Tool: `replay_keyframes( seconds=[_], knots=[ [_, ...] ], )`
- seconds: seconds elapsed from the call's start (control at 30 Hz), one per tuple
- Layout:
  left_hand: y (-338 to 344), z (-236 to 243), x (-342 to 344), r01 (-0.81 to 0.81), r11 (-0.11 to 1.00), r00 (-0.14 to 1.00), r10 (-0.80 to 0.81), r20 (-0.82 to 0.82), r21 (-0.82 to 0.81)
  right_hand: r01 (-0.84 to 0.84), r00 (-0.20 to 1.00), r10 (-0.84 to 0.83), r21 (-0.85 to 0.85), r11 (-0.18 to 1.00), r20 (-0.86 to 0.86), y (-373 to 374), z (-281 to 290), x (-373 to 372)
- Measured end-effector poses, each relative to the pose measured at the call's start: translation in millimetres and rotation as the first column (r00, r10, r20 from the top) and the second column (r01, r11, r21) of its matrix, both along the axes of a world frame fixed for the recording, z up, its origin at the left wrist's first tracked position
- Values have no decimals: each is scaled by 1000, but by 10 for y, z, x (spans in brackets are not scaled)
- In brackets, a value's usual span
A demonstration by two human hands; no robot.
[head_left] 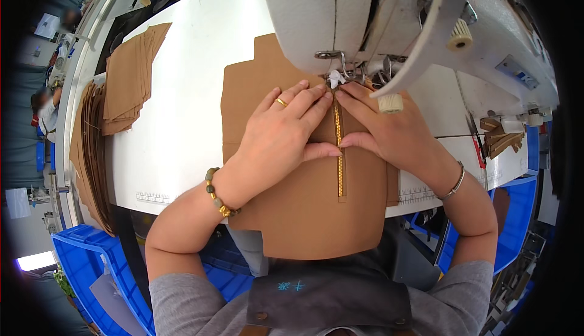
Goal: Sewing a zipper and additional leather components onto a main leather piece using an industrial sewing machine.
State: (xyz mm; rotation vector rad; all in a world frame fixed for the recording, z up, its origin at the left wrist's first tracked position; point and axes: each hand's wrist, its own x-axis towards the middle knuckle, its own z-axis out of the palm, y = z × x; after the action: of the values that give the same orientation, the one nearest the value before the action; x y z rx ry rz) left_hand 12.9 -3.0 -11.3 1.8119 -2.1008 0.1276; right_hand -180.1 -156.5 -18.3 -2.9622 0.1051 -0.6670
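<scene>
A brown leather-like panel (pixel 304 214) lies on the white table under the head of a sewing machine (pixel 304 7), its near edge hanging over the table's front. Down its middle runs a gold-toothed zipper (pixel 340 181), set in a narrow slot. My left hand (pixel 274 132) rests flat on the panel left of the zipper, fingers stretched toward the presser foot (pixel 334 79). On the other side my right hand (pixel 389 129) lies with fingers extended, partly behind a white machine part. Both thumbs point inward and meet the zipper's edges. The needle point is hidden.
Brown cut panels (pixel 129 83) lie stacked at the left, with a second pile (pixel 92 147) at the table's edge. Right of the machine are red-handled snips (pixel 479 150) and small brown strips (pixel 502 138). Blue crates (pixel 91 257) flank the table. People sit far left.
</scene>
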Motion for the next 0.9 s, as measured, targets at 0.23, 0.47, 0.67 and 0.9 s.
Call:
replay_keyframes(
  seconds=[0.23,0.47,0.67,0.9],
  knots=[
    [4,-21,7,-10,1000,1000,10,9,5,70,985,-60,-58,996,163,-11,-6,-16],
    [339,148,-252,-98,991,987,85,139,96,169,985,-172,-93,981,-28,49,123,-18],
    [1006,164,-1014,-77,970,985,37,170,232,24,996,-25,7,1000,81,183,273,-515],
    [911,325,-520,31,960,841,126,-526,279,102,970,-179,395,913,163,574,185,-951]
  ],
)
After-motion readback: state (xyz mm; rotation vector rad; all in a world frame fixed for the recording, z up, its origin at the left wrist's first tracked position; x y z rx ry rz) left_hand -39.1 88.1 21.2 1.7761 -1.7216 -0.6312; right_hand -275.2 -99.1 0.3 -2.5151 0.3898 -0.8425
